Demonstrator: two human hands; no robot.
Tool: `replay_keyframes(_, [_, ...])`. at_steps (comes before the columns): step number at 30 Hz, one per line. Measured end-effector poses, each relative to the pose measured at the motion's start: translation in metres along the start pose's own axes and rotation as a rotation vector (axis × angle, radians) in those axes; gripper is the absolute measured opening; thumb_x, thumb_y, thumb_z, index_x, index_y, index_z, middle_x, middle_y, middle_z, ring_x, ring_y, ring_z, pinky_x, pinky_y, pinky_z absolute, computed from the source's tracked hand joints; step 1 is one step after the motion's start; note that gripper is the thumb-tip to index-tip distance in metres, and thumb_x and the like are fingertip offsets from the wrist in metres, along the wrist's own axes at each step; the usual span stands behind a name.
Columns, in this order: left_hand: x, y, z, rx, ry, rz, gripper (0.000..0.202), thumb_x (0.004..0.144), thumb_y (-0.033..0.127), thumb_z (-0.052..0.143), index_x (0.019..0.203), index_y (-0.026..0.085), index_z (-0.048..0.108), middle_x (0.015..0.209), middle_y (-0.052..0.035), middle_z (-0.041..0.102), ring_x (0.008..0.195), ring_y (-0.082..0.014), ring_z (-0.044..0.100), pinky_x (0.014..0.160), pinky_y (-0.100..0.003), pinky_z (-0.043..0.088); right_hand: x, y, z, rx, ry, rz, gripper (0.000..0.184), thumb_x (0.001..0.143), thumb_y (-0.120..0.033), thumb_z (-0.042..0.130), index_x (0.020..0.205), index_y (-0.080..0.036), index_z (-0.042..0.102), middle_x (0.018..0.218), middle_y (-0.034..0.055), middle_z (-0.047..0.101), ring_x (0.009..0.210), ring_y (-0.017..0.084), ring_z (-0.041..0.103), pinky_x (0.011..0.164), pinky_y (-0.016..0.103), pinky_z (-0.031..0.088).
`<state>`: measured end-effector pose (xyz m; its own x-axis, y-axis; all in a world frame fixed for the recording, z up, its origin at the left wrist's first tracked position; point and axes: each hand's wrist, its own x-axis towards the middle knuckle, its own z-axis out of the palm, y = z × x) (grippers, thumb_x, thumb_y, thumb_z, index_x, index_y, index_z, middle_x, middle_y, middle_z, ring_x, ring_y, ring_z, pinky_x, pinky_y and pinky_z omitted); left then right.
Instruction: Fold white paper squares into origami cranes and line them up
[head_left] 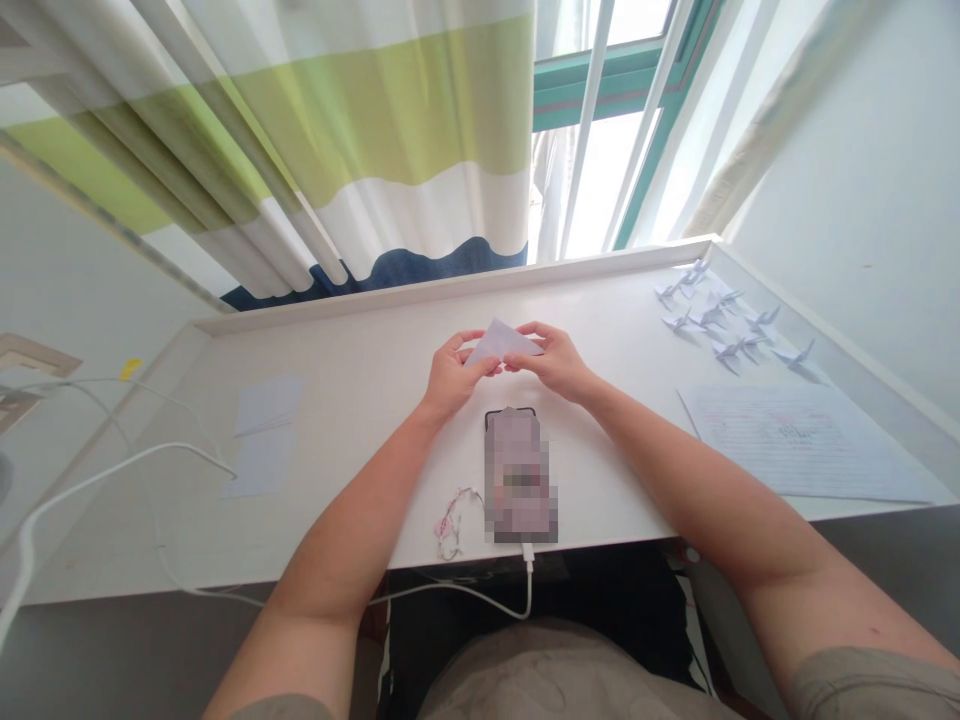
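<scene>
Both hands meet over the middle of the white desk (pixel 360 400) and hold a small folded triangle of pale paper (pixel 504 342) just above it. My left hand (pixel 452 375) pinches the paper's left corner with its fingers curled. My right hand (pixel 551 360) grips the right side with thumb and fingers closed on it. A phone (pixel 519 475) lies flat on the desk right below the hands, with a white cable (pixel 528 575) plugged in at its near end.
Several folded paper cranes (pixel 724 320) sit at the back right. A printed sheet (pixel 795 440) lies at the right, small paper squares (pixel 266 430) at the left, a pink bracelet (pixel 450 520) by the phone. White cables (pixel 112 470) trail off the left edge; a curtain hangs behind.
</scene>
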<state>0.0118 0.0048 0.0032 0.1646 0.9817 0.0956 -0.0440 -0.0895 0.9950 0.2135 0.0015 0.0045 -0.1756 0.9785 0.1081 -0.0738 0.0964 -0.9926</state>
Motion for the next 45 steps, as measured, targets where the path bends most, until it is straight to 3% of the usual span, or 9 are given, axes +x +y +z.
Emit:
replay_keyframes(7, [0.0, -0.002, -0.002, 0.017, 0.007, 0.01, 0.071, 0.071, 0.037, 0.096, 0.13, 0.016, 0.063, 0.082, -0.0056, 0.083, 0.078, -0.0242, 0.081, 0.081, -0.037, 0.064, 0.003, 0.008, 0.003, -0.049, 0.025, -0.052, 0.062, 0.067, -0.057, 0.099, 0.108, -0.023, 0.068, 0.085, 0.0057, 0.081, 0.076, 0.025, 0.078, 0.081, 0.046, 0.067])
replay_keyframes(11, [0.002, -0.002, -0.005, 0.042, 0.03, 0.004, 0.064, 0.072, 0.041, 0.095, 0.123, 0.016, 0.064, 0.086, -0.0078, 0.084, 0.076, -0.0243, 0.081, 0.079, -0.037, 0.064, 0.003, 0.011, -0.001, -0.19, 0.064, -0.185, 0.051, 0.082, -0.056, 0.088, 0.12, -0.024, 0.074, 0.111, 0.0096, 0.082, 0.091, 0.026, 0.079, 0.088, 0.047, 0.068])
replay_keyframes(15, [0.002, -0.002, -0.007, 0.036, 0.019, 0.011, 0.07, 0.079, 0.045, 0.092, 0.135, 0.017, 0.061, 0.087, -0.0067, 0.083, 0.075, -0.023, 0.081, 0.075, -0.035, 0.065, 0.004, 0.015, -0.005, -0.401, 0.054, -0.331, 0.05, 0.094, -0.05, 0.074, 0.138, -0.027, 0.075, 0.123, 0.0102, 0.077, 0.099, 0.027, 0.076, 0.087, 0.047, 0.069])
replay_keyframes(21, [0.001, -0.004, -0.006, -0.001, 0.02, -0.017, 0.074, 0.085, 0.043, 0.088, 0.147, 0.017, 0.057, 0.086, -0.0063, 0.083, 0.078, -0.0234, 0.083, 0.073, -0.033, 0.065, 0.005, 0.019, -0.003, -0.488, 0.021, -0.366, 0.045, 0.099, -0.049, 0.069, 0.138, -0.029, 0.077, 0.129, 0.0113, 0.074, 0.109, 0.03, 0.074, 0.091, 0.051, 0.07])
replay_keyframes(25, [0.001, -0.005, -0.006, -0.007, 0.015, -0.028, 0.071, 0.086, 0.044, 0.087, 0.145, 0.017, 0.06, 0.085, -0.0065, 0.083, 0.082, -0.0241, 0.084, 0.073, -0.031, 0.064, 0.005, 0.022, -0.002, -0.453, 0.055, -0.339, 0.048, 0.097, -0.049, 0.071, 0.138, -0.026, 0.076, 0.129, 0.0127, 0.075, 0.101, 0.028, 0.076, 0.092, 0.053, 0.07])
replay_keyframes(33, [0.002, -0.009, -0.006, -0.008, 0.012, -0.053, 0.065, 0.09, 0.044, 0.085, 0.143, 0.016, 0.058, 0.09, -0.0083, 0.084, 0.077, -0.0214, 0.083, 0.07, -0.029, 0.063, 0.007, 0.023, 0.001, -0.318, 0.16, -0.22, 0.045, 0.088, -0.051, 0.08, 0.123, -0.024, 0.08, 0.129, 0.0127, 0.08, 0.114, 0.032, 0.076, 0.099, 0.054, 0.067])
replay_keyframes(39, [0.002, -0.009, -0.003, -0.023, 0.005, -0.089, 0.049, 0.099, 0.046, 0.073, 0.137, 0.018, 0.058, 0.09, -0.0062, 0.081, 0.072, -0.0206, 0.082, 0.066, -0.027, 0.061, 0.007, 0.015, -0.001, -0.22, 0.199, -0.169, 0.036, 0.082, -0.056, 0.084, 0.088, -0.023, 0.073, 0.087, 0.0068, 0.082, 0.082, 0.026, 0.078, 0.083, 0.045, 0.064])
replay_keyframes(42, [0.004, -0.01, -0.006, 0.029, 0.019, 0.0, 0.05, 0.097, 0.05, 0.073, 0.136, 0.022, 0.059, 0.099, -0.0058, 0.081, 0.079, -0.0203, 0.082, 0.069, -0.029, 0.062, 0.006, 0.01, -0.003, -0.209, 0.199, -0.142, 0.046, 0.081, -0.067, 0.083, 0.081, -0.023, 0.069, 0.079, 0.0062, 0.079, 0.074, 0.024, 0.076, 0.077, 0.041, 0.062])
replay_keyframes(45, [0.006, -0.011, -0.01, 0.144, 0.041, 0.106, 0.043, 0.091, 0.051, 0.077, 0.12, 0.02, 0.07, 0.113, -0.0094, 0.081, 0.1, -0.0233, 0.08, 0.079, -0.031, 0.062, 0.006, 0.009, -0.006, -0.254, 0.198, -0.132, 0.056, 0.083, -0.077, 0.076, 0.078, -0.022, 0.07, 0.076, 0.0069, 0.078, 0.074, 0.024, 0.074, 0.076, 0.04, 0.06])
